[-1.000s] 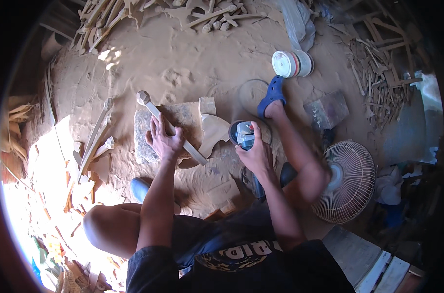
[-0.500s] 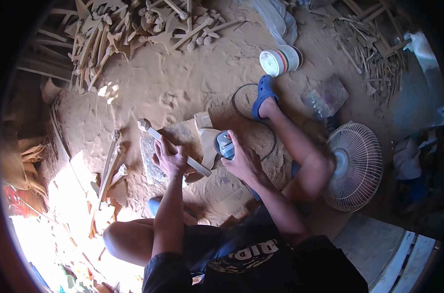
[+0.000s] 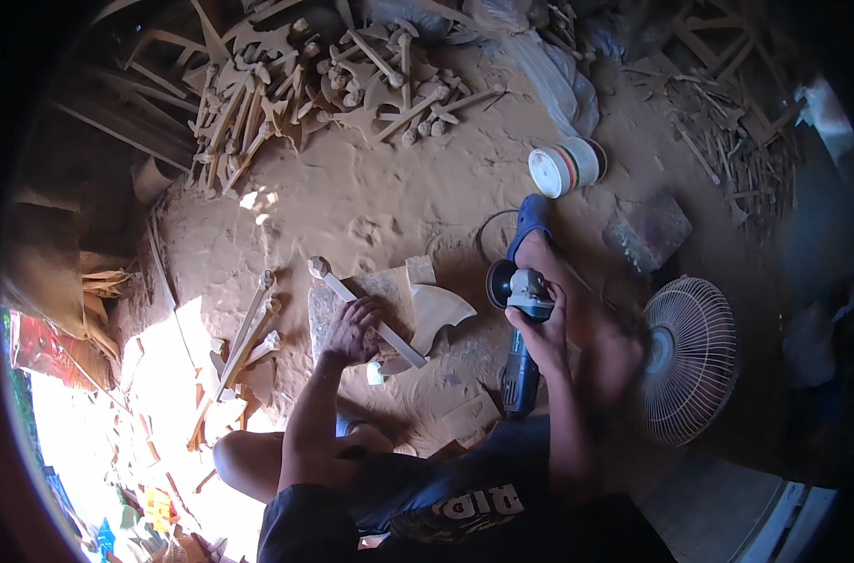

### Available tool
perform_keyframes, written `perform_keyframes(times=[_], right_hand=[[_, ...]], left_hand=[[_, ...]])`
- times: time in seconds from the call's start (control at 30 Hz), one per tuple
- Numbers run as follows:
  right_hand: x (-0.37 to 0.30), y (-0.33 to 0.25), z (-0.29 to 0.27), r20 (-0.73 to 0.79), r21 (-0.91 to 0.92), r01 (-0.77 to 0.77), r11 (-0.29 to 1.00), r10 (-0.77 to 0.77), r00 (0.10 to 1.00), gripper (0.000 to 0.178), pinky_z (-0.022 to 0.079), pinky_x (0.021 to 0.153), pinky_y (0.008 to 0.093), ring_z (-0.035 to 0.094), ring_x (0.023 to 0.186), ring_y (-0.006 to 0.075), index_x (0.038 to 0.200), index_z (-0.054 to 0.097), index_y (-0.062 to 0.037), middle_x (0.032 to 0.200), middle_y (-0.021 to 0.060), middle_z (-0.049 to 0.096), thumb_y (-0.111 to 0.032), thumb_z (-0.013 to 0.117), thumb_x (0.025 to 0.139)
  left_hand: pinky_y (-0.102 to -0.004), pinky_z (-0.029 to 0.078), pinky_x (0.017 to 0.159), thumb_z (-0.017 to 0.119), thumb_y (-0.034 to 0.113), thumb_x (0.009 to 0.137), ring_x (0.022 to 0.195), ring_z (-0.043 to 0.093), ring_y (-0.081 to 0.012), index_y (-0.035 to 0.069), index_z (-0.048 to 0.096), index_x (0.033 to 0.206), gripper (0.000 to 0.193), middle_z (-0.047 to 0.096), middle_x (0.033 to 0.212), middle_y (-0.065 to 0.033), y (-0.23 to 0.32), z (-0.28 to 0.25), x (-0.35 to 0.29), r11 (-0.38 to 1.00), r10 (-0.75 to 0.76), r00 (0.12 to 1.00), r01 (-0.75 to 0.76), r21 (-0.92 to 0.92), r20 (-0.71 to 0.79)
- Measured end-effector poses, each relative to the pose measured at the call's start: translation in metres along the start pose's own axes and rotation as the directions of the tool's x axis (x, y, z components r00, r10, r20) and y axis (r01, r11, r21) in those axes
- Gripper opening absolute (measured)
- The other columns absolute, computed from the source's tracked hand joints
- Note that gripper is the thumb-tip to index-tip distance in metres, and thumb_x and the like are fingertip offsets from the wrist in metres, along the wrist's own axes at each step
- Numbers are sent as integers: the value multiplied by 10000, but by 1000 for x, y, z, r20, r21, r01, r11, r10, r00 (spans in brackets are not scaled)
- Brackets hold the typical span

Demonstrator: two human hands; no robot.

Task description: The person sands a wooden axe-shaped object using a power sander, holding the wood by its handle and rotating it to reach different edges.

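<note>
I sit on a sawdust-covered floor. My left hand (image 3: 354, 330) presses down on the handle of a carved wooden axe (image 3: 418, 317) that lies on a flat stone slab (image 3: 324, 314). Its pale blade points right, toward the grinder. My right hand (image 3: 538, 324) grips an angle grinder (image 3: 518, 293) by its body. The disc is lifted slightly clear of the axe blade, to its right. The grinder's dark handle runs back toward me. My foot in a blue sandal (image 3: 530, 220) rests just beyond the grinder.
A heap of carved wooden axes (image 3: 333, 75) lies at the far side. A white tub (image 3: 563, 167) stands beyond my foot. A floor fan (image 3: 685, 357) sits at my right. Loose wooden sticks (image 3: 244, 342) lie left of the slab, scrap sticks (image 3: 727, 141) at far right.
My right hand has drawn the grinder away to the right, off the axe blade. My left hand stays on the axe handle. My head has tilted, bringing the far heap into view.
</note>
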State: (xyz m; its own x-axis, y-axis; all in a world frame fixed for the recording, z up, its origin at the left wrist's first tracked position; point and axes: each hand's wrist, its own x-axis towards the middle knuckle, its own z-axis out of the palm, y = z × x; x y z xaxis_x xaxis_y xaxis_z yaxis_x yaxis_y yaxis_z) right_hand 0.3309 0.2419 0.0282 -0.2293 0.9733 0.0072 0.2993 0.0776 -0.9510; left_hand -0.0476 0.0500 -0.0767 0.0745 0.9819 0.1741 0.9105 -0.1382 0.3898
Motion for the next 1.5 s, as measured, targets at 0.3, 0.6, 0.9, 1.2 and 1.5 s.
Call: perform_keyframes(times=[0.3, 0.6, 0.9, 1.2, 1.5], right_hand=[[24, 40, -17, 368, 497, -473, 728, 316, 874, 489, 626, 727, 383, 727, 840, 204, 1355, 588, -105, 1044, 74, 694, -266, 822, 957], [43, -32, 18, 416, 507, -440, 741, 236, 878, 507, 642, 670, 362, 735, 815, 199, 1296, 604, -49, 1050, 109, 706, -88, 860, 860], [73, -106, 112, 442, -280, 257, 925, -113, 890, 996, 543, 1057, 479, 694, 1209, 379, 1561, 347, 20, 1357, 267, 646, -291, 910, 801], [110, -137, 247, 784, -441, 503, 743, 46, 620, 990, 545, 1021, 572, 673, 1209, 539, 1625, 287, -118, 1313, 337, 690, -352, 838, 836], [103, -148, 326, 860, -511, 713, 480, 284, 425, 977, 543, 1069, 565, 666, 1254, 508, 1649, 351, -133, 1350, 321, 688, -340, 825, 820]], left_hand=[[-477, 477, 1039, 710, 354, 930, 1159, 646, -330, 66, 658, 1170, 379, 651, 1130, -127, -2, -14, 8, 914, 68, 992, -105, 391, 107], [-494, 511, 963, 646, 294, 981, 1111, 617, -368, 99, 616, 1180, 281, 602, 1151, -157, 15, 15, -7, 975, -195, 981, 196, 109, -22], [-541, 580, 892, 744, 430, 968, 1097, 709, -429, 132, 655, 1249, 419, 677, 1232, -153, 27, -1, 0, 877, -451, 880, 468, -110, 146], [-462, 610, 970, 865, 385, 823, 1179, 731, -355, 209, 760, 1339, 555, 758, 1302, -107, -2, -3, -3, 794, -397, 911, 401, -457, 109], [-473, 622, 873, 852, 375, 807, 1049, 751, -358, 170, 794, 1161, 414, 780, 1146, -82, -11, 8, -10, 732, -487, 854, 514, -447, 184]])
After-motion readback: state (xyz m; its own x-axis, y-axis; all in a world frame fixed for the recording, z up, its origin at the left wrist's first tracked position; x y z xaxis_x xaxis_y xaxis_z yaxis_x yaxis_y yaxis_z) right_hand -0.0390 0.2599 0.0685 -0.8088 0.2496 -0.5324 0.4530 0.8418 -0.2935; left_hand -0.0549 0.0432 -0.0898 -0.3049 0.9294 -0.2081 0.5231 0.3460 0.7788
